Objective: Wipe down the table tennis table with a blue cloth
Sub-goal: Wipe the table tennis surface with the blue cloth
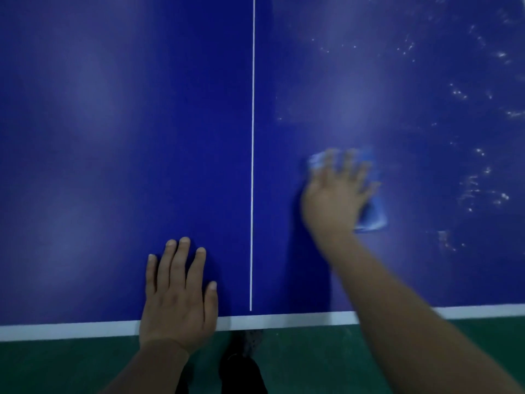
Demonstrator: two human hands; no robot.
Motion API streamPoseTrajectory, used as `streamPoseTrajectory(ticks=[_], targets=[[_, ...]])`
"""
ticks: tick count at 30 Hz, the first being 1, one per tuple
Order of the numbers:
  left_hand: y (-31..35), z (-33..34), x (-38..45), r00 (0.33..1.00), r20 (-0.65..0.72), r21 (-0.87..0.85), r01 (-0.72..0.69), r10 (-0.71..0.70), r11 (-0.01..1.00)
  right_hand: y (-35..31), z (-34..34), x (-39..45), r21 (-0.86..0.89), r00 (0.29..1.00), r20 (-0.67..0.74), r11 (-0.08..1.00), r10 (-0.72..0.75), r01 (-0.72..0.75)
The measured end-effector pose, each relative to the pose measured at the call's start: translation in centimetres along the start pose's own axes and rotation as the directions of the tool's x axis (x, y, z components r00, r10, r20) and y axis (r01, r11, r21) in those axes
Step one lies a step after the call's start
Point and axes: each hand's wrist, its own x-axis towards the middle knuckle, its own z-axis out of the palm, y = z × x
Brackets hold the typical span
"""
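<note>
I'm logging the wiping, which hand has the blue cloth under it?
The right hand, flat on the blue cloth right of the white centre line. The left hand rests bare at the table's near edge.

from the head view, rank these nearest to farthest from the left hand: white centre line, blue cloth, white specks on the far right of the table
1. White centre line, just to the right of the left hand.
2. Blue cloth, past the line, under the right hand.
3. White specks, farthest, scattered over the table's right part.
</note>
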Motion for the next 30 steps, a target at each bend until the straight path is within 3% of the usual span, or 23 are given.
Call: streamPoseTrajectory(ticks=[1,2,3,4,5,7,8,10,12,14,16,17,18,19,20,22,24,26,27,28,30], targets=[[0.0,0.0,0.0,1.000,-0.012,0.000,0.001,-0.001,1.000,-2.2,0.7,-2.9,-0.007,0.966,0.032,0.966,-0.258,0.258],[0.1,0.1,-0.1,1.000,-0.022,-0.002,0.001,-0.001,1.000,-3.1,1.0,-4.6,0.007,0.886,0.074,0.889,-0.457,0.458],[0.1,0.2,-0.1,1.000,-0.024,-0.006,0.000,0.000,1.000,-2.8,1.0,-4.5,0.028,0.820,0.100,0.826,-0.563,0.563],[0.1,0.2,-0.1,1.000,-0.019,-0.008,0.003,-0.003,1.000,-1.4,0.6,-2.7,0.043,0.813,0.099,0.819,-0.573,0.572],[0.1,0.1,0.0,1.000,-0.015,-0.007,0.006,-0.006,1.000,0.6,0.1,-0.2,0.007,0.869,0.086,0.872,-0.488,0.489],[0.0,0.1,0.0,1.000,-0.012,0.000,0.007,-0.007,1.000,6.4,-1.0,5.1,-0.073,0.988,0.051,0.986,-0.145,0.148],[0.0,0.2,0.0,1.000,-0.013,0.003,0.003,-0.003,1.000,9.8,-1.9,7.3,-0.063,0.996,0.064,0.996,0.060,-0.056],[0.0,0.2,0.1,1.000,-0.019,0.001,-0.005,0.005,1.000,14.2,-3.8,9.0,0.028,0.927,0.109,0.931,0.360,-0.365],[-0.1,0.2,0.1,1.000,-0.019,-0.004,-0.002,0.002,1.000,14.0,-3.7,7.0,0.067,0.896,0.094,0.895,0.434,-0.441],[0.0,0.1,0.1,1.000,-0.016,-0.009,0.004,-0.004,1.000,10.6,-2.5,2.5,0.028,0.950,0.030,0.949,0.312,-0.313],[0.1,0.1,0.1,1.000,-0.009,-0.013,0.006,-0.006,1.000,6.1,-1.1,-3.5,-0.019,0.998,0.033,0.999,-0.046,0.047],[0.1,0.1,0.1,1.000,-0.011,-0.011,0.009,-0.009,1.000,4.4,-0.4,-6.7,-0.027,0.956,0.069,0.957,-0.286,0.288],[0.1,0.1,0.2,1.000,-0.014,-0.008,0.011,-0.011,1.000,3.5,0.0,-9.1,-0.018,0.866,0.119,0.871,-0.486,0.492],[0.1,0.1,0.2,1.000,-0.018,-0.006,0.011,-0.011,1.000,3.5,0.2,-9.8,-0.009,0.776,0.160,0.786,-0.610,0.619],[0.1,0.2,0.2,1.000,-0.023,-0.008,0.011,-0.011,1.000,4.1,0.1,-8.5,0.013,0.732,0.171,0.745,-0.659,0.667],[0.1,0.2,0.1,0.999,-0.032,-0.015,0.012,-0.012,1.000,5.8,-0.5,-3.3,-0.018,0.839,0.112,0.843,-0.532,0.537],[0.1,0.2,0.1,0.999,-0.035,-0.020,0.005,-0.005,1.000,8.3,-1.4,2.8,-0.049,0.977,0.072,0.977,-0.203,0.207],[0.1,0.1,0.0,0.999,-0.039,-0.014,0.001,-0.001,1.000,10.3,-2.6,7.5,0.010,0.988,0.112,0.994,0.109,-0.111],[0.1,0.1,0.0,0.999,-0.035,-0.009,0.003,-0.004,1.000,10.1,-3.0,8.3,0.041,0.974,0.131,0.980,0.185,-0.192],[0.2,0.0,0.0,1.000,-0.027,-0.006,0.007,-0.008,1.000,9.2,-2.9,8.2,0.049,0.973,0.129,0.979,0.191,-0.198],[0.2,-0.1,0.0,1.000,-0.019,-0.007,0.018,-0.018,1.000,6.5,-2.2,5.1,0.006,0.994,0.109,1.000,0.006,-0.007]])
